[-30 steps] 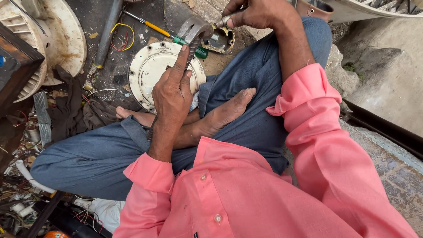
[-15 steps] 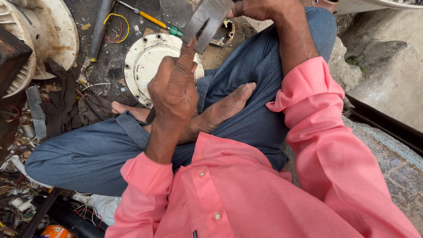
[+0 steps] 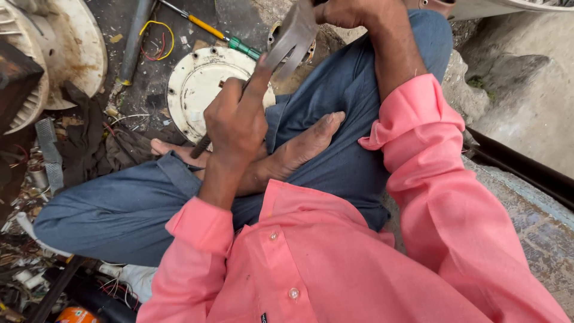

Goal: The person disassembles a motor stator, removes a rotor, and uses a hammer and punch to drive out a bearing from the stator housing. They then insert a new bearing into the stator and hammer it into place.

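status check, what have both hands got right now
Left hand gripping a ridged rod, forefinger up against the grey metal piece. Right hand holds that piece from above. White round plate on the ground beneath.

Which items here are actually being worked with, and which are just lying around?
In use:
left hand gripping a dark ridged tool
right hand holding a grey metal piece

Lying about:
white round plate
yellow-handled screwdriver
yellow wire

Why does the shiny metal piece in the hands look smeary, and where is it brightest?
In the head view, the grey metal piece is streaked by motion blur, as is the right hand; the left hand is sharper; soft daylight, brightest on the stone at the right, darker among the clutter at the left.
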